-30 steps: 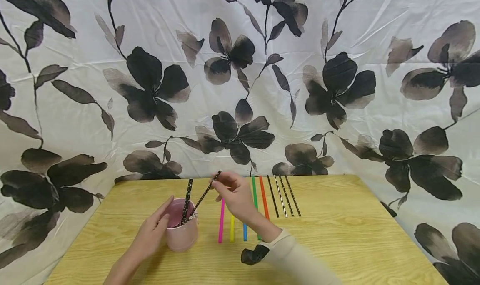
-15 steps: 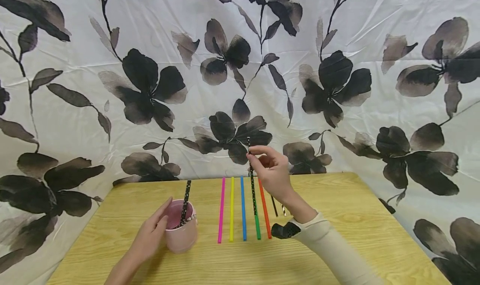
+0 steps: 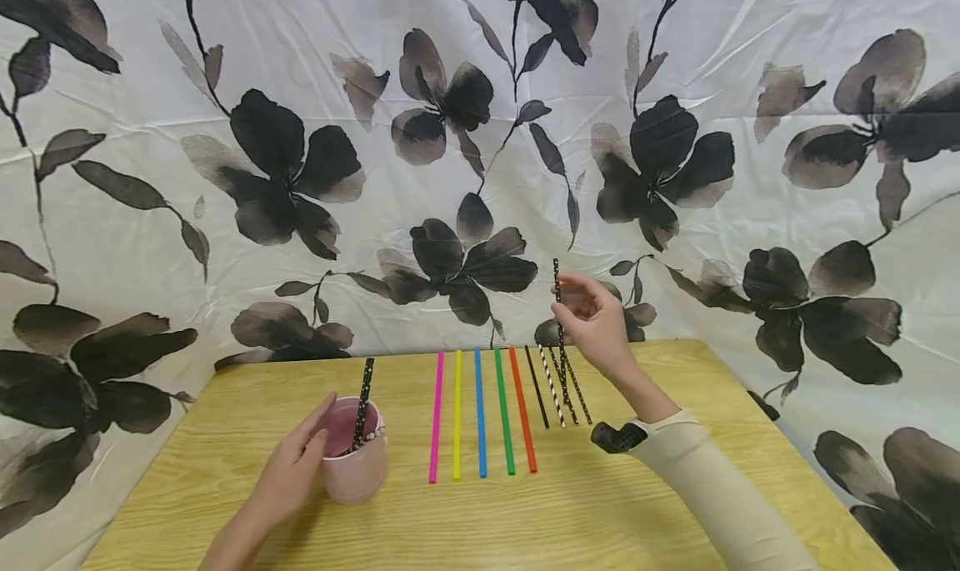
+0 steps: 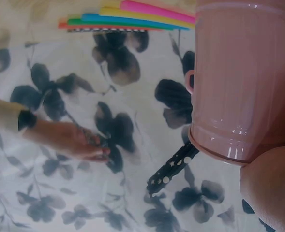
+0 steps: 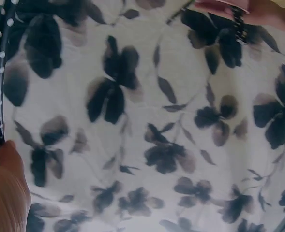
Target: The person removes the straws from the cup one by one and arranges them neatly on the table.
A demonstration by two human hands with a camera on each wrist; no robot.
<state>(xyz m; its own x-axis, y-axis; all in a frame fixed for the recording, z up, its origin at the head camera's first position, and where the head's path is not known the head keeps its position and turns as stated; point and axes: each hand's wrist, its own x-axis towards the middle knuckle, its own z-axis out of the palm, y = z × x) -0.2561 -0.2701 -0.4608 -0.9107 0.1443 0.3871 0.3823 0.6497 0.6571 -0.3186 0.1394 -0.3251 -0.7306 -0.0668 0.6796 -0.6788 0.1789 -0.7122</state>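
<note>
A black straw with white dots (image 3: 557, 281) is pinched upright between the thumb and fingers of my right hand (image 3: 598, 325); its lower end overlaps the thin patterned straws at the back right. My left hand (image 3: 288, 463) holds the left side of a small pink pail (image 3: 356, 475), whose rim carries a beaded handle. A thicker black straw with white spots (image 3: 363, 400) leans inside the pail. In the left wrist view the pail (image 4: 244, 82) fills the right side, and the right wrist view shows the dotted straw (image 5: 1, 72) above my thumb.
On the wooden table (image 3: 480, 521) lie a pink straw (image 3: 436, 421), a yellow straw (image 3: 457, 421), a blue straw (image 3: 480, 421), a green straw (image 3: 504, 413) and a red straw (image 3: 522, 413). Thin black straw (image 3: 537, 388) and striped straw (image 3: 551, 388) lie right. Floral cloth (image 3: 480, 137) hangs behind.
My right hand has drawn the dotted straw out of the pail and carried it right, over the coloured straws to the thin ones. My left hand stays at the pail.
</note>
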